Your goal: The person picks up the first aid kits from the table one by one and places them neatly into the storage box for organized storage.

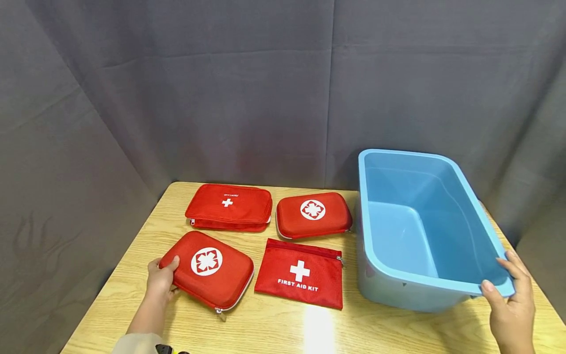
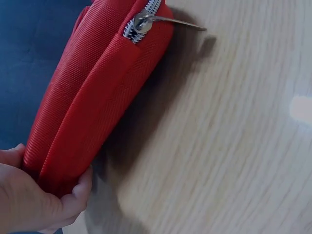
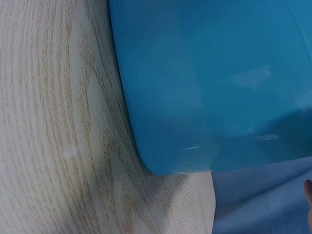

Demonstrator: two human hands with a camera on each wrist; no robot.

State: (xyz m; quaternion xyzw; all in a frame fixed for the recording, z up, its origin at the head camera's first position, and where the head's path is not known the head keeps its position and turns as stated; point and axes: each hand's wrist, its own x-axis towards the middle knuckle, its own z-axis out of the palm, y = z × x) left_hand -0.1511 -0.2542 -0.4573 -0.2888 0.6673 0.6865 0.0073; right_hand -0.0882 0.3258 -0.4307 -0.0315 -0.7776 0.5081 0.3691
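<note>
My left hand (image 1: 161, 280) grips the left end of a red zippered first aid case (image 1: 221, 270) with a white round emblem, thumb on top. In the left wrist view the case (image 2: 92, 92) is tilted, its lower side off the wood and a metal zip pull hanging out. At the right, my right hand (image 1: 513, 295) pinches the near right corner of a blue plastic bin (image 1: 424, 280), thumb outside and fingers over the rim. The bin's visible inside holds nothing. Only a fingertip (image 3: 308, 190) shows at the right wrist view's edge, beside the bin wall (image 3: 195, 97).
A soft red first aid pouch (image 1: 247, 201) lies at the back left, beside a smaller red case (image 1: 331, 216) with a round emblem. A flat red pouch (image 1: 283, 270) lettered FIRST AID KIT is in the middle of the wooden table (image 1: 265, 329). Grey curtain (image 1: 247, 98) hangs behind.
</note>
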